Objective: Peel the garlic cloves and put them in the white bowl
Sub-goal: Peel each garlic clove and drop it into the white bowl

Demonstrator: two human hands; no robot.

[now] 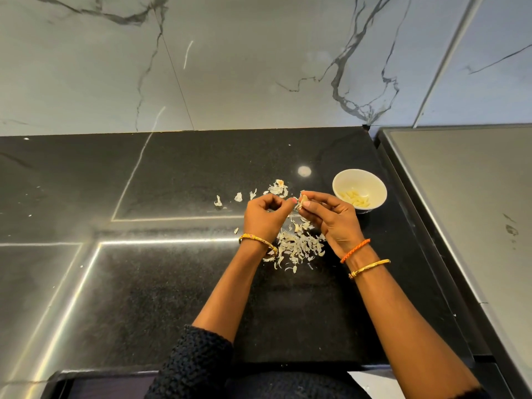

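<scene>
Black counter (178,174) | hands pinch garlic clove (300,203) | white bowl (359,190) beside

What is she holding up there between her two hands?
A garlic clove, pinched in the right hand's fingertips; the left hand picks at its skin.

White bowl (344,180) of pale-yellow cloves (355,198) on a speckled black counter (178,174) — grey-veined marble wall (230,59) behind; gold bangles (369,268), an orange cord (355,250).
</scene>
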